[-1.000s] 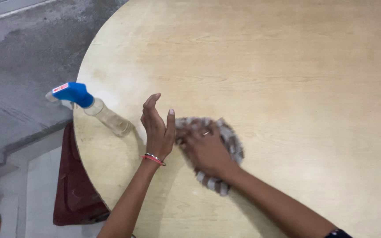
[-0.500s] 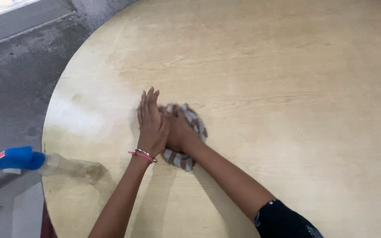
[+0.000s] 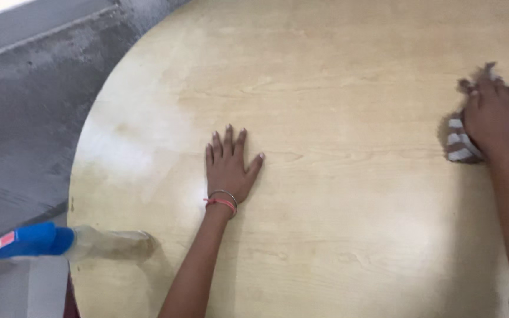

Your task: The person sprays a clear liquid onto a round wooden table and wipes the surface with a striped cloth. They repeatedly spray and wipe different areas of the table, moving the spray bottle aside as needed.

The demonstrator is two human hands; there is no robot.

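My left hand (image 3: 229,166) lies flat on the round, light wooden table (image 3: 337,235), palm down with fingers spread, holding nothing. It wears a thin bangle and a red thread at the wrist. Far to the right, my right hand (image 3: 493,115) presses down on a crumpled brown-and-white striped cloth (image 3: 459,141), fingers closed over it. The cloth shows at the hand's left and right sides; the rest is hidden under the palm.
A clear spray bottle with a blue trigger head (image 3: 60,242) stands at the table's left edge, below and left of my left hand. A grey concrete floor (image 3: 25,118) lies beyond the table edge. A pale sheen marks the tabletop at upper left.
My right hand has swept the cloth from beside my left hand far to the right. My left hand has dropped flat onto the table with fingers spread.
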